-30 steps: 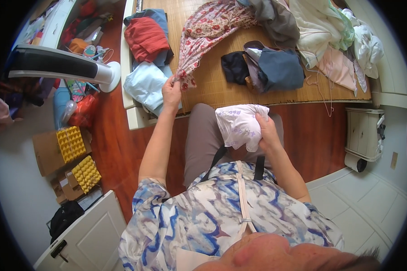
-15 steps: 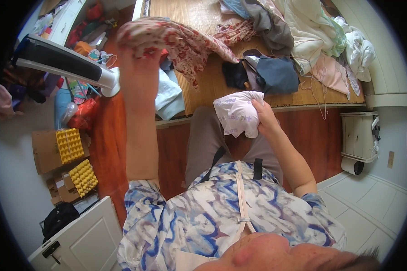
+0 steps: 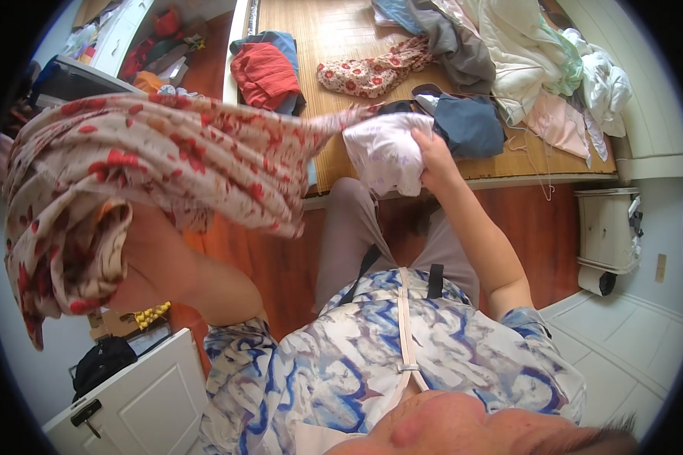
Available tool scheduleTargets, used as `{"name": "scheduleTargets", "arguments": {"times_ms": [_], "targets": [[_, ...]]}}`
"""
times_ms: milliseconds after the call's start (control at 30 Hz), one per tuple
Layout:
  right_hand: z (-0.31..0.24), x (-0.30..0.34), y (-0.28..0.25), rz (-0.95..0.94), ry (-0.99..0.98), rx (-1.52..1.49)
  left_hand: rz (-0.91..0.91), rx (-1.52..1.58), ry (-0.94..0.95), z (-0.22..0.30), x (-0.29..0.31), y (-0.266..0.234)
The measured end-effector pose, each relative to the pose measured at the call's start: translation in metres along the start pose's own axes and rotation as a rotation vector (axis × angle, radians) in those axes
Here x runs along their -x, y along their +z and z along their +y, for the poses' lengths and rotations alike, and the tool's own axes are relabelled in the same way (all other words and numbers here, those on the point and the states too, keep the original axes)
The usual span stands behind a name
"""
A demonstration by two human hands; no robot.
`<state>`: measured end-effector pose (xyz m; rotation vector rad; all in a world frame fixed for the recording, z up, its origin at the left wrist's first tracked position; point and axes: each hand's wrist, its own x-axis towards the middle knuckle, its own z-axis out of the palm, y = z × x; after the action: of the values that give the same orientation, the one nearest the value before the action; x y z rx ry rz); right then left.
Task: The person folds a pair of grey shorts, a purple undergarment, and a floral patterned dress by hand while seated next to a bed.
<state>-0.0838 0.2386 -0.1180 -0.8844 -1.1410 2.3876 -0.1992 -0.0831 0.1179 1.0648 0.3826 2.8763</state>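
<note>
Home around me, bedroom by look of it: mat-covered bed (image 3: pixel 341 30) before my knees, cream bedding (image 3: pixel 520 61) heaped on it, reddish wood floor (image 3: pixel 531 235) below, white panelled door (image 3: pixel 148 390) to my left.

My right arm (image 3: pixel 482 235) is bent, its elbow (image 3: pixel 513 297) out to my side. From there the forearm slants forward and inward, the wrist nearly in line with it, and my right hand (image 3: pixel 439 161) hangs over the near edge of the bed (image 3: pixel 311 30), fingers (image 3: pixel 429 142) closed in a grip. My left arm (image 3: pixel 197 277) swings wide: the forearm reaches out to my left, beyond the bed's left edge and closer to me than its near edge. Past the wrist, my left hand is covered, so how its fingers stand cannot be seen. My thighs (image 3: pixel 347 227) are parted, knees forward at the near edge.
</note>
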Motion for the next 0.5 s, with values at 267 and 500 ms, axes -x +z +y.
{"name": "scheduleTargets", "arguments": {"times_ms": [267, 500], "targets": [[0.037, -0.012, -0.016, -0.044, -0.488, 1.034, -0.045, -0.176, -0.063, -0.033, 0.012, 0.016], [0.044, 0.105, 0.058, -0.845, -0.370, 0.762, -0.470, -0.737, -0.322, -0.087, 0.047, 0.048]]}}
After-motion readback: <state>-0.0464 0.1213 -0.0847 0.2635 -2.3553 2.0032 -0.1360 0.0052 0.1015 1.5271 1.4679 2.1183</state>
